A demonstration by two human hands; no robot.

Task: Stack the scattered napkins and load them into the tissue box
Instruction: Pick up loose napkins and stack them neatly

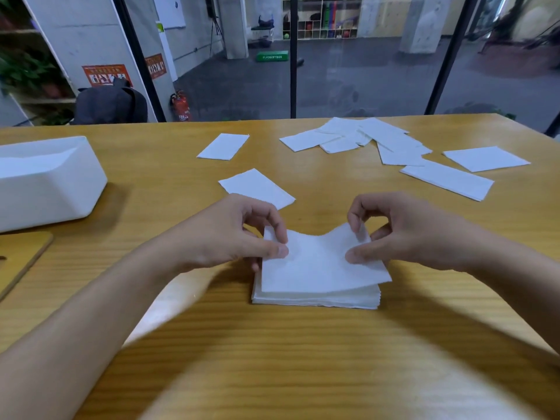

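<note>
Left hand [230, 234] and right hand [407, 231] pinch white napkin [318, 263] atop stack [318, 300].

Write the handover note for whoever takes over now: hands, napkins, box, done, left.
Hands: left hand has its grip on the top napkin at the far left corner, right hand at the far right corner.
Things: stack sits mid table, with the top napkin bowed over it; tissue box stands at the left.
Done: several napkins stacked.
Left: flatten this one, gather the loose napkins beyond the hands, then load the stack into the box.
</note>
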